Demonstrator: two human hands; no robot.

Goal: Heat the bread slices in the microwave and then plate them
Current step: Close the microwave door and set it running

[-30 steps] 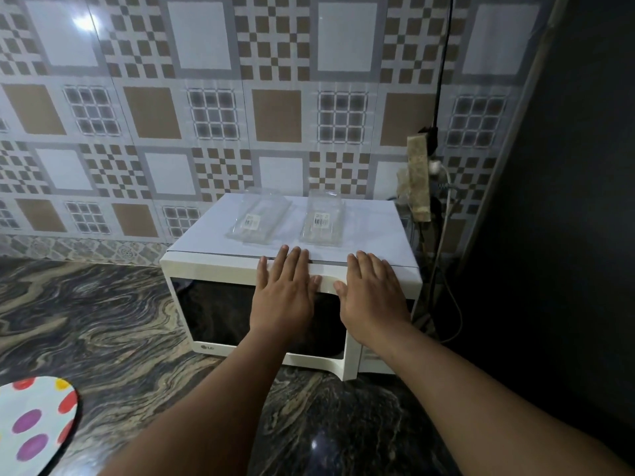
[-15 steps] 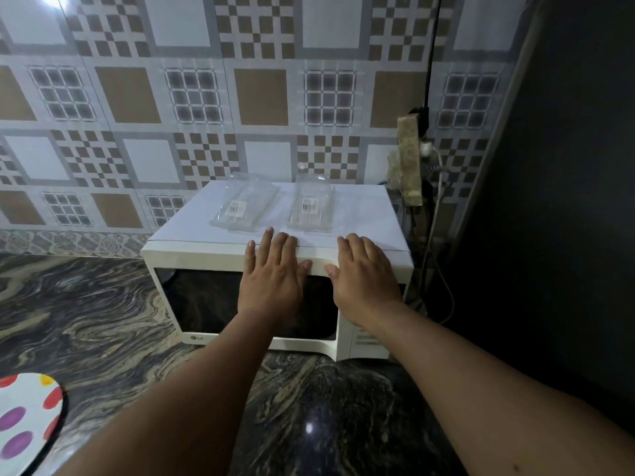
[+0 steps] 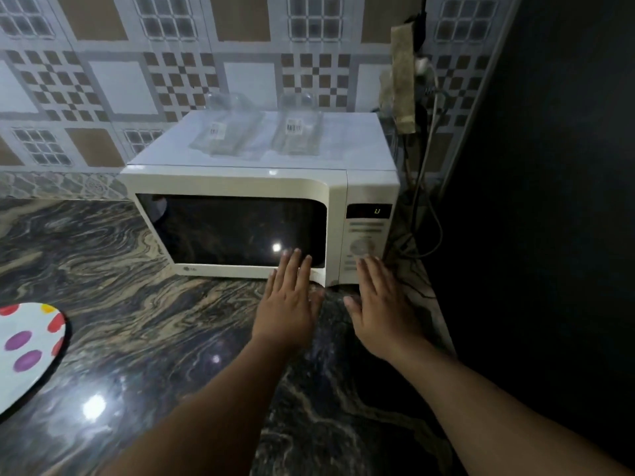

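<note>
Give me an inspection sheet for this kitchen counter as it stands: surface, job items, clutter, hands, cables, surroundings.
Surface: dark marbled stone counter, glossy with light glare.
Job's things: white microwave, door shut, window dark, display lit; white plate with coloured dots at the left edge, bare where visible; no bread seen.
Clutter: two clear plastic trays with labels, lying on the microwave's top.
Hands: left hand flat and empty, fingertips over the door's lower right corner; right hand flat and empty, below the control panel.
Cables: cords hang beside the microwave's right side, down from a wall socket area.
Surroundings: patterned wall tiles; dark panel on the right.
</note>
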